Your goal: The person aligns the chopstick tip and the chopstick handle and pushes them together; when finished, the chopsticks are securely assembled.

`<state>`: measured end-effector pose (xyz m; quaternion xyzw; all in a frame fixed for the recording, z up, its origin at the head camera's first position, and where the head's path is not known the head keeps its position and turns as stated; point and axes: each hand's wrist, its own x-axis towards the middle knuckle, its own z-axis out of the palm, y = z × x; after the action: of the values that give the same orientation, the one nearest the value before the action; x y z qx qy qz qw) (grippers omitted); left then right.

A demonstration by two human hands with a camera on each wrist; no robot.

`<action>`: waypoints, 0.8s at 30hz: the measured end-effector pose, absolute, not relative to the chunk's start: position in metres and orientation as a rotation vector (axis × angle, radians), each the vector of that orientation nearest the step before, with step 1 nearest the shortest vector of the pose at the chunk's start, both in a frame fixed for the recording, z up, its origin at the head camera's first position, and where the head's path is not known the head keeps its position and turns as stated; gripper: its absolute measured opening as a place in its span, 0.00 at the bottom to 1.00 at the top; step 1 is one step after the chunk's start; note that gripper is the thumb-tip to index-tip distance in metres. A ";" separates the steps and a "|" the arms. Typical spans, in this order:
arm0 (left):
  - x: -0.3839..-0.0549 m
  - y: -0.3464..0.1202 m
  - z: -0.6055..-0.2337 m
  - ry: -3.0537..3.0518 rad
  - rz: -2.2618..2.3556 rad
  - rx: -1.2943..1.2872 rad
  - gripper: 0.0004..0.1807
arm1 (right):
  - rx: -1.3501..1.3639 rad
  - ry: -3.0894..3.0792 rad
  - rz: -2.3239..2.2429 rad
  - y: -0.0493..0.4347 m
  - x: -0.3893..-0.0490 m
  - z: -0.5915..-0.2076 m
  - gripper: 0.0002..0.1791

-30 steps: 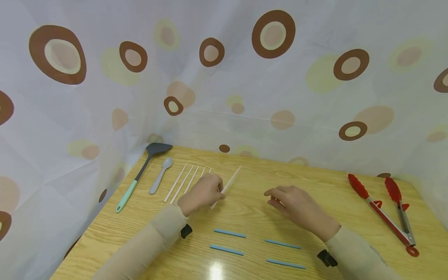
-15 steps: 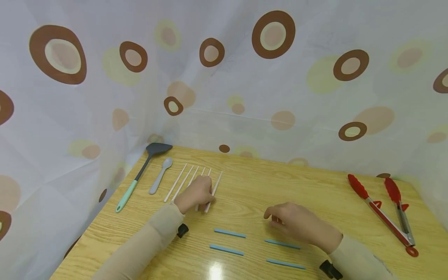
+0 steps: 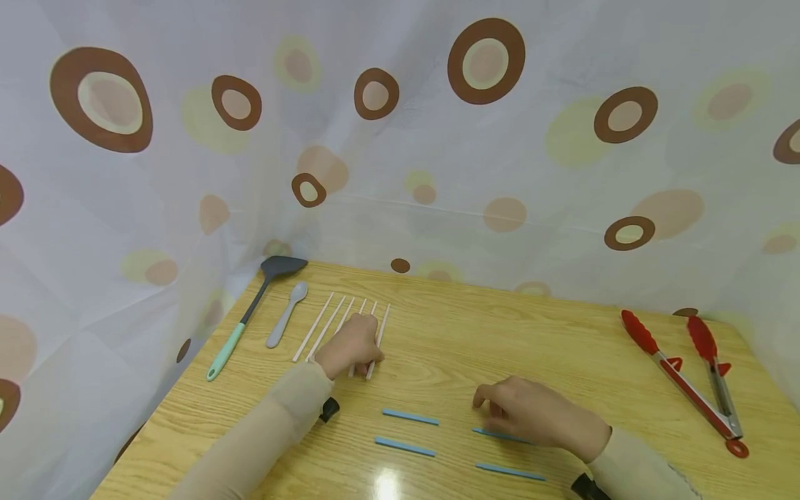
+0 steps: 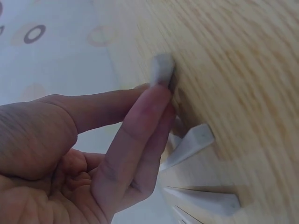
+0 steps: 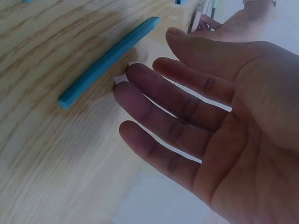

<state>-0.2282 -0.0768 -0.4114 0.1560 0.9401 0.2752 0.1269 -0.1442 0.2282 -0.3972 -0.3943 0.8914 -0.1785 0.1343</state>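
My left hand (image 3: 351,344) pinches a thin white stick (image 3: 382,326) between thumb and fingers, at the right end of a row of white sticks (image 3: 313,327). The held stick lies roughly parallel to the others; its blunt end (image 4: 162,67) shows past my fingertips in the left wrist view. My hand hides the middle of the row. Over the table, my right hand (image 3: 531,414) hovers with relaxed fingers and nothing held. Close to its fingers lies a blue stick (image 5: 110,63), partly covered in the head view. More blue sticks (image 3: 410,417) lie in front of me.
At the left lie a grey spoon (image 3: 287,314) and a dark spatula (image 3: 250,309) with a mint handle. Red-tipped tongs (image 3: 690,389) lie spread at the right. A patterned curtain (image 3: 400,153) rises behind the wooden table (image 3: 462,333).
My left hand has brought the white stick leftward, straightening it beside the row. My right hand has moved down toward me, over a blue stick.
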 end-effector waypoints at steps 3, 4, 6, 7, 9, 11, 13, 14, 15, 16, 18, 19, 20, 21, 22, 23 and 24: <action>-0.228 -0.076 -0.410 2.732 0.779 0.441 0.17 | -1.154 2.584 -0.503 0.229 -0.143 -0.399 0.09; -0.228 -0.076 -0.409 2.727 0.772 0.429 0.16 | -1.156 2.586 -0.496 0.230 -0.143 -0.399 0.09; -0.229 -0.076 -0.409 2.720 0.760 0.418 0.16 | -1.156 2.591 -0.471 0.230 -0.142 -0.400 0.11; -0.229 -0.076 -0.409 2.722 0.751 0.413 0.16 | -1.148 2.593 -0.458 0.231 -0.142 -0.401 0.12; -0.230 -0.078 -0.410 2.724 0.740 0.404 0.16 | -1.134 2.599 -0.433 0.231 -0.141 -0.402 0.14; -0.230 -0.078 -0.409 2.725 0.734 0.401 0.17 | -1.126 2.604 -0.417 0.231 -0.141 -0.403 0.15; -0.230 -0.079 -0.409 2.730 0.735 0.407 0.16 | -1.125 2.605 -0.416 0.232 -0.141 -0.403 0.15; -0.229 -0.079 -0.408 2.731 0.738 0.409 0.16 | -1.130 2.608 -0.416 0.232 -0.141 -0.404 0.16; -0.228 -0.079 -0.407 2.731 0.744 0.408 0.16 | -1.135 2.608 -0.417 0.232 -0.141 -0.404 0.16; -0.226 -0.079 -0.406 2.732 0.748 0.409 0.15 | -1.141 2.609 -0.418 0.231 -0.141 -0.404 0.16; -0.222 -0.077 -0.403 2.761 0.737 0.421 0.14 | -1.149 2.610 -0.420 0.231 -0.141 -0.405 0.16; -0.220 -0.076 -0.401 2.782 0.723 0.431 0.13 | -1.150 2.609 -0.423 0.231 -0.141 -0.405 0.15; -0.218 -0.075 -0.399 2.806 0.701 0.445 0.12 | -1.151 2.611 -0.422 0.231 -0.141 -0.406 0.15; -0.216 -0.073 -0.398 2.832 0.671 0.464 0.11 | -1.151 2.610 -0.422 0.231 -0.141 -0.406 0.15; -0.213 -0.071 -0.397 2.859 0.638 0.483 0.10 | -1.151 2.610 -0.423 0.230 -0.141 -0.406 0.15; -0.211 -0.069 -0.396 2.888 0.599 0.502 0.09 | -1.155 2.610 -0.423 0.230 -0.141 -0.406 0.15; -0.209 -0.067 -0.395 2.904 0.573 0.518 0.10 | -1.158 2.609 -0.422 0.230 -0.141 -0.406 0.15</action>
<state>-0.2090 -0.0671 -0.3950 0.1721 0.9642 0.1901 0.0681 -0.1411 0.2298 -0.4064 -0.3979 0.8968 -0.1450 0.1277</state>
